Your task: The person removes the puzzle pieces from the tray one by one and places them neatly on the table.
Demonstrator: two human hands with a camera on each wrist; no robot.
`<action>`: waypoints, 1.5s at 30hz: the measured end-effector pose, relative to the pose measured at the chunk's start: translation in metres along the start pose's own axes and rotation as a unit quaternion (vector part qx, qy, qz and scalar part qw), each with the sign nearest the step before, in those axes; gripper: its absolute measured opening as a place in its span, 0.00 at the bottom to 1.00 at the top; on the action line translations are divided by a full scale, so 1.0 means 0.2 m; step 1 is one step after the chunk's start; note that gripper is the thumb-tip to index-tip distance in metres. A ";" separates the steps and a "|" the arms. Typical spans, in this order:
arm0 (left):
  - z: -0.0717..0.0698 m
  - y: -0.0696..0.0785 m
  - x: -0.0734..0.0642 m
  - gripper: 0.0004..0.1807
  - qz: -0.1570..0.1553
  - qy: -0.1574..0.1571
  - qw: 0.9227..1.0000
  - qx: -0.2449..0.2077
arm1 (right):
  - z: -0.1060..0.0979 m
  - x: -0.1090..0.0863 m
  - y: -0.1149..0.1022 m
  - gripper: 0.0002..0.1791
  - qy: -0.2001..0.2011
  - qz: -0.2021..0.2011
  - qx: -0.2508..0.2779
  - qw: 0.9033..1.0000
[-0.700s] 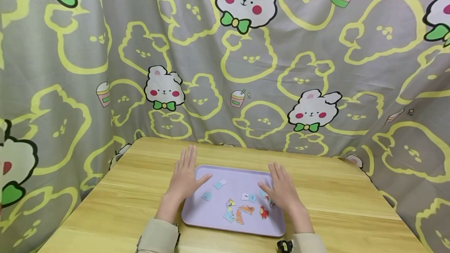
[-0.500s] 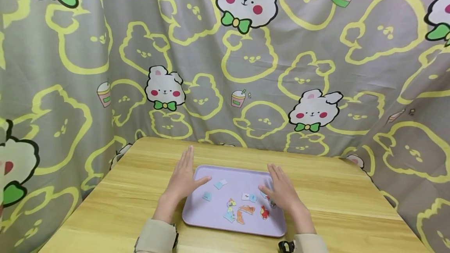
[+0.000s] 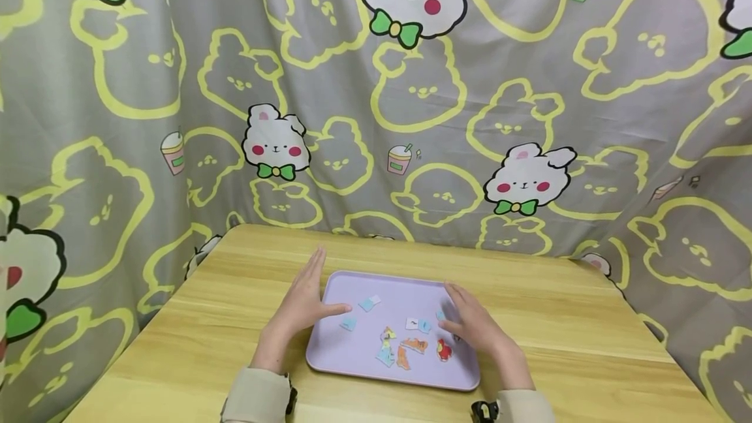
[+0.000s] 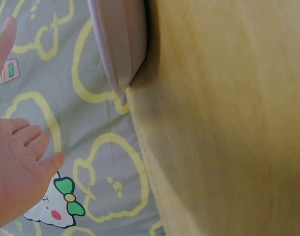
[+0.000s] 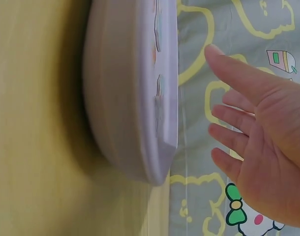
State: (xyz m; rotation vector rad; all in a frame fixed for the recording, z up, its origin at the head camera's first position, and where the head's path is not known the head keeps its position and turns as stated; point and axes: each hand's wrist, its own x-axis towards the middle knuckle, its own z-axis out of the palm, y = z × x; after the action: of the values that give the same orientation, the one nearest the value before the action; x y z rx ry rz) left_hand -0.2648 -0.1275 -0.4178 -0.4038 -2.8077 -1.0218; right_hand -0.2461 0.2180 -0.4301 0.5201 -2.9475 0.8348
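A lilac tray [image 3: 405, 296] lies on the table with several small flat picture pieces scattered on it. My left hand [image 3: 301, 305] hovers by the tray's left edge with fingers straight and thumb pointing inward. Close to its thumb lie a light-blue piece [image 3: 348, 324] and a blue-and-white piece [image 3: 369, 303]. Over the right edge is my right hand [image 3: 477, 325], fingers extended, partly covering some pieces. Near it are a red piece [image 3: 443, 350] and a white-and-blue piece [image 3: 424, 326]. Both wrist views show each palm apart from the tray's side [image 4: 119, 39], holding nothing.
Orange pieces [image 3: 414, 344] and a light-blue piece [image 3: 384, 355] lie toward the tray's front. The wooden table [image 3: 205, 331] extends around the tray. A grey patterned curtain [image 3: 346, 96] hangs behind and at both sides.
The right hand's fingers have dipped and bent slightly inward, and the left hand has turned a little, its thumb lower. The head view has shifted slightly. The pieces appear unmoved on the tray.
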 end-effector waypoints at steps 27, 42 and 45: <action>-0.01 -0.12 -0.05 0.55 -0.060 -0.075 0.995 -0.030 | 0.00 -0.03 0.06 0.31 -0.048 0.011 0.012 0.999; -0.01 -0.16 -0.07 0.48 -0.063 -0.113 0.991 -0.024 | -0.01 -0.02 0.08 0.29 -0.081 0.013 0.001 0.997; -0.01 -0.17 -0.07 0.47 -0.063 -0.123 0.990 -0.026 | -0.02 -0.02 0.07 0.28 -0.082 0.013 0.001 0.997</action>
State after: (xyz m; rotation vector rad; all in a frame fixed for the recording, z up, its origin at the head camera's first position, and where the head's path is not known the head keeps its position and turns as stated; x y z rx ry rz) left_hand -0.2621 -0.1569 -0.4398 -0.3853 -3.0646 -1.1445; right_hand -0.2477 0.2325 -0.4355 0.5793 -3.1082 0.8365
